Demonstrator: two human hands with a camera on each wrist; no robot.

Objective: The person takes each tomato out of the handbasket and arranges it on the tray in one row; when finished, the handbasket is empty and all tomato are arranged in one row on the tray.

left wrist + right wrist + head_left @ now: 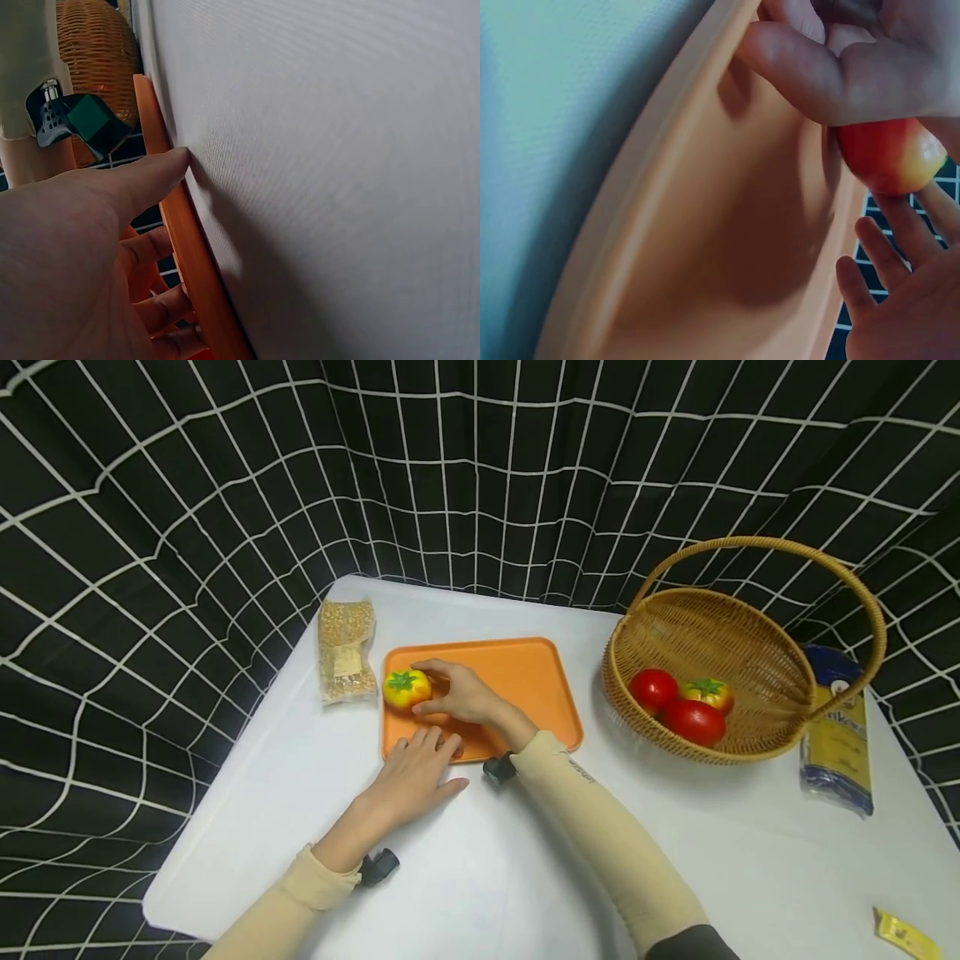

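Observation:
In the head view, a yellow-and-red tomato [406, 692] with a green top is at the left end of an orange tray [517, 685]. My right hand [467, 695] reaches over the tray, its thumb and fingers bent around the tomato's right side. Over the tray's front rim lie the fingers of my left hand [420, 772], its thumb pointing right beside the rim. The left wrist view has that thumb by the orange rim [196, 277]. In the right wrist view, the left hand [885, 82] partly covers the tomato [889, 154]; right-hand fingers [881, 251] are below it.
A wicker basket [750, 693] with a tall handle, holding several tomatoes [693, 721], stands to the right. Behind it is a yellow-and-blue packet [838, 739]. A clear bag of grains [347, 652] lies left of the tray. A small yellow sachet [906, 935] is near the front right.

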